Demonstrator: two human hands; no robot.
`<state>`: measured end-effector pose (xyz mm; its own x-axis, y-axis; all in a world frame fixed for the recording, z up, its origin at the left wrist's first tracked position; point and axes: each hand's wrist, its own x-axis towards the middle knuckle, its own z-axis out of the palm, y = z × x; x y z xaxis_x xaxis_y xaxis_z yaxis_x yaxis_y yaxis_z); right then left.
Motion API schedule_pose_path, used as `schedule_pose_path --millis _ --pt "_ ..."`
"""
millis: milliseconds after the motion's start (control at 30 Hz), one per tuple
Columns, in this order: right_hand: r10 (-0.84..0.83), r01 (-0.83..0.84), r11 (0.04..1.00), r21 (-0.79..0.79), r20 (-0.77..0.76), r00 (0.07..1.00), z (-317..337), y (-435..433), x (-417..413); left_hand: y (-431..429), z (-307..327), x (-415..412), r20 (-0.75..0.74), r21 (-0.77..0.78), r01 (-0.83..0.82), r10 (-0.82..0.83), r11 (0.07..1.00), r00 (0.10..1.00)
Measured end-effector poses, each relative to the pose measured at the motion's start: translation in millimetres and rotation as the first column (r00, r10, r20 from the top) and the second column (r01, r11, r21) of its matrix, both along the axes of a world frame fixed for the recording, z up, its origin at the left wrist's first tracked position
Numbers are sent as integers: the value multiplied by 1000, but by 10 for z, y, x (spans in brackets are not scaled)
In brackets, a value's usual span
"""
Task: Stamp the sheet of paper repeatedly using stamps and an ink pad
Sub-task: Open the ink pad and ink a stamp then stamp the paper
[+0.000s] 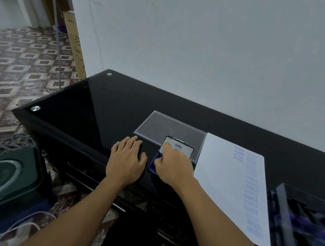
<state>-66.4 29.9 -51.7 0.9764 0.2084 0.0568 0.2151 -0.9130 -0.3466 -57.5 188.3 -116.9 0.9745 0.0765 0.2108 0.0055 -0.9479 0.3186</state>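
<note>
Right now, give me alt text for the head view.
The right hand curls its fingers over an open blue ink pad on the black glass table; the left hand lies flat beside it. A blue-stamped white paper sheet lies to the right.

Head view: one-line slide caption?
Right hand at the open blue ink pad, left hand flat on the black table, stamped sheet alongside.

A room in a private home, by the look of it: brown-and-cream patterned floor tiles (28, 61) fill the left of the frame, a tall cardboard box (75, 41) stands by the wall's edge at upper left, and loose cables (8, 144) trail over the floor at lower left. A black glass-topped table (105, 104) with round metal studs (35, 108) stands against a plain pale wall (200, 49); a stamped sheet of paper (221, 174) lies on it at right.
</note>
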Motion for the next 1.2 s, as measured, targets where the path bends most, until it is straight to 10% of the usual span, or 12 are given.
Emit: schedule_pose_path --millis 1200 --pt "-32 32 999 5 100 994 -124 21 37 -24 -9 -7 74 -16 -31 32 999 997"
